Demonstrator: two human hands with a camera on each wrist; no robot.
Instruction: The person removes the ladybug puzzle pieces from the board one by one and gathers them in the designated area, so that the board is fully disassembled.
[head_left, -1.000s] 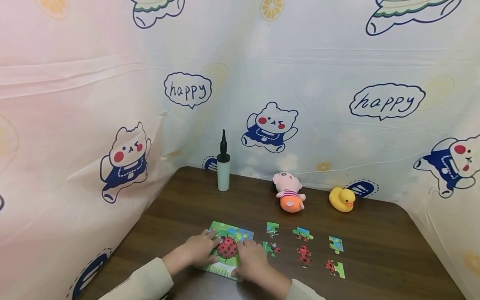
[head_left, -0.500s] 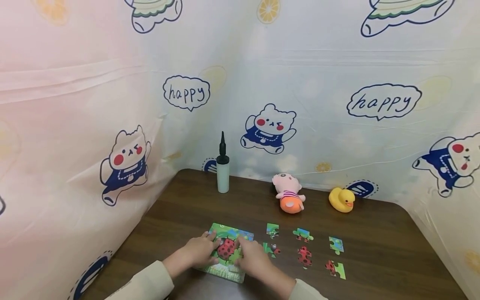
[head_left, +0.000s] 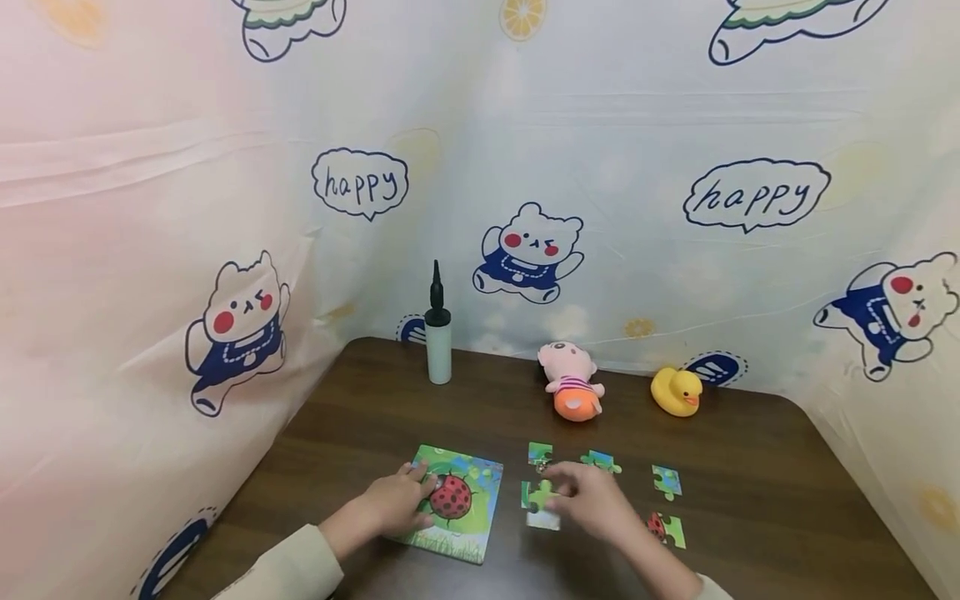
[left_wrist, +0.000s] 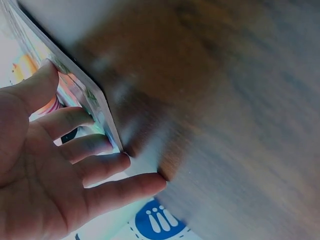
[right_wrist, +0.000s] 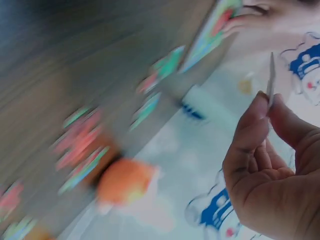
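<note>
The square ladybug puzzle board (head_left: 480, 529) lies flat on the brown table. My left hand (head_left: 393, 502) rests on its left side; in the left wrist view the fingers (left_wrist: 125, 192) stretch along the board's edge (left_wrist: 107, 117). My right hand (head_left: 597, 502) pinches a green and white jigsaw piece (head_left: 543, 515) between thumb and fingertips, raised over the table right of the board. The right wrist view shows this piece (right_wrist: 271, 80) edge-on. Loose jigsaw pieces lie around the right hand, among them one at the back left (head_left: 539, 452) and a ladybug piece (head_left: 672, 531). Hand and held piece cover others.
Along the back of the table stand a pale hand pump (head_left: 439, 350) with a black nozzle, a pink plush toy (head_left: 573, 383) in orange shorts and a yellow rubber duck (head_left: 677, 392). A printed cloth (head_left: 622, 250) hangs behind the table.
My right hand has lifted from the board and moved right, carrying a jigsaw piece over the loose ones. The left hand stays on the board. The head view has shifted slightly.
</note>
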